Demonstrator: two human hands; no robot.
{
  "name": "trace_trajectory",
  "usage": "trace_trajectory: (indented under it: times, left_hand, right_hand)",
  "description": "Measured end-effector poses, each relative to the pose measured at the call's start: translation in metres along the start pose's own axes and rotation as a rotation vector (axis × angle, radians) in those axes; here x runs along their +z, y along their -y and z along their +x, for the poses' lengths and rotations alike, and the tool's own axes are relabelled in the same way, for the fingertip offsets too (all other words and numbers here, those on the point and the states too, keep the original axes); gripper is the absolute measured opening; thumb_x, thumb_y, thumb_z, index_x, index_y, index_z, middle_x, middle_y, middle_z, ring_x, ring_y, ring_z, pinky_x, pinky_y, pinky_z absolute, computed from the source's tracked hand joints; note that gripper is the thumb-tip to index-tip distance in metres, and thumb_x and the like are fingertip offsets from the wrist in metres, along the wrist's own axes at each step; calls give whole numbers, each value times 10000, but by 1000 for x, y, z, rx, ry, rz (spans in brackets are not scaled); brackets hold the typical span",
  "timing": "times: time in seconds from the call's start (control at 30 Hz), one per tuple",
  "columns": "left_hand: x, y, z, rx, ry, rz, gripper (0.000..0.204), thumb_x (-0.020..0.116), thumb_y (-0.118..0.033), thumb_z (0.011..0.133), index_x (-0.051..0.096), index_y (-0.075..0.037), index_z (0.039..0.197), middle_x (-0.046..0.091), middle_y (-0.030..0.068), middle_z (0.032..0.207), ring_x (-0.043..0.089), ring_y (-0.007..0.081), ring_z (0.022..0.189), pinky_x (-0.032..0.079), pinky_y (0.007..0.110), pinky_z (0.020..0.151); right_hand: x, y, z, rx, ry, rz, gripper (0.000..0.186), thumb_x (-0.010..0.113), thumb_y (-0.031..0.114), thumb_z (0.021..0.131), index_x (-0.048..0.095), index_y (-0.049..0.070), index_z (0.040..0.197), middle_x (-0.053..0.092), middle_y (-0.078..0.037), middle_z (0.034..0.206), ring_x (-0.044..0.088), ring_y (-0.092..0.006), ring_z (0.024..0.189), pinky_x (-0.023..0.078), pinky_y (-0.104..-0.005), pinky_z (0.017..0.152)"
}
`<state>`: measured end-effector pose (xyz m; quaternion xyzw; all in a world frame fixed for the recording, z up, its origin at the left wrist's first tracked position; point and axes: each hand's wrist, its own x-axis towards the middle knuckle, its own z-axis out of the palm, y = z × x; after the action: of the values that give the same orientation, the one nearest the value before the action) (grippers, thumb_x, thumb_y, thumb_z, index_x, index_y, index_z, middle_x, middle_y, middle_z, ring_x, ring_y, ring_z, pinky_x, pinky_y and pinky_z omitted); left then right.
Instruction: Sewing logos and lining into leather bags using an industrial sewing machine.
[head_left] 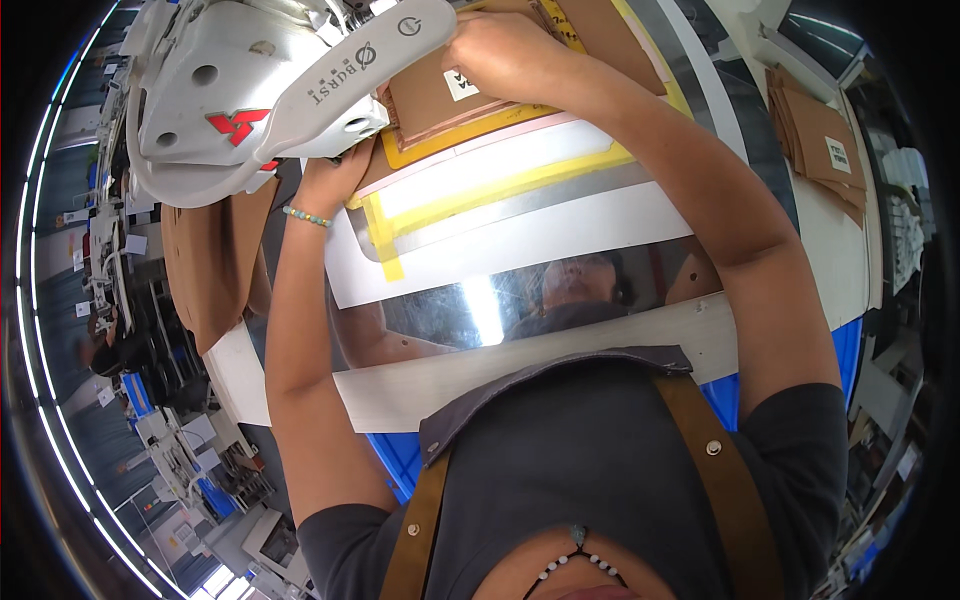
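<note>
A flat brown piece (420, 98) with a white label lies inside a yellow-edged template (440, 148) under a white machine head (215, 85) that looks like a sewing machine's. My right hand (500, 58) rests on the brown piece by its label, bent at the wrist; its fingertips are partly hidden behind a pale grey lamp arm (350, 75). Beside the template's left end is my left hand (335, 182), a beaded bracelet on its wrist. The machine head covers its fingers, so what they touch does not show.
Brown pieces (215, 260) hang over the table's left side. A stack of labelled brown pieces (822, 150) lies at the right. Along the near side runs a shiny metal plate (450, 310), with a pale table edge (400, 392) in front and a blue bin (395, 460) below.
</note>
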<state>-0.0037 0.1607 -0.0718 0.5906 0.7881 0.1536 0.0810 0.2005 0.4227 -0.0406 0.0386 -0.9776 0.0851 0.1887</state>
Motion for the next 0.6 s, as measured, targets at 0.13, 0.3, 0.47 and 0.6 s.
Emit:
trace_trajectory:
  times: [0.13, 0.3, 0.47, 0.6]
  left_hand:
    - [1, 6, 5, -125, 82, 134, 467, 507, -245, 1149, 548, -130, 1600, 484, 21, 1699, 355, 257, 1613, 255, 430, 1342]
    - [-2, -3, 7, -92, 30, 140, 426, 541, -263, 1136, 623, -93, 1518, 562, 27, 1633, 409, 270, 1571, 295, 431, 1322]
    - [-4, -13, 16, 67, -95, -31, 309, 619, -175, 1088, 689, -41, 1357, 658, 86, 1484, 535, 281, 1423, 397, 418, 1245]
    - [-3, -13, 21, 117, -152, -153, 290, 635, -155, 1076, 698, -32, 1331, 660, 106, 1470, 557, 278, 1403, 410, 400, 1233]
  right_hand:
    - [10, -6, -1, -112, -148, 35, 71, 754, 123, 734, 773, 60, 764, 746, -171, 912, 732, -374, 1039, 606, -456, 897]
    - [7, -5, 0, -119, -185, 44, 73, 731, 88, 755, 780, 45, 788, 750, -168, 921, 727, -381, 1041, 605, -462, 891]
    - [4, 1, -1, -100, -164, 63, 108, 719, 109, 811, 793, 35, 837, 744, -172, 913, 730, -383, 1027, 604, -458, 891]
    - [5, 20, -3, -67, -24, 152, 249, 703, 46, 919, 816, 74, 1138, 729, -74, 1217, 661, -267, 1227, 533, -430, 1086]
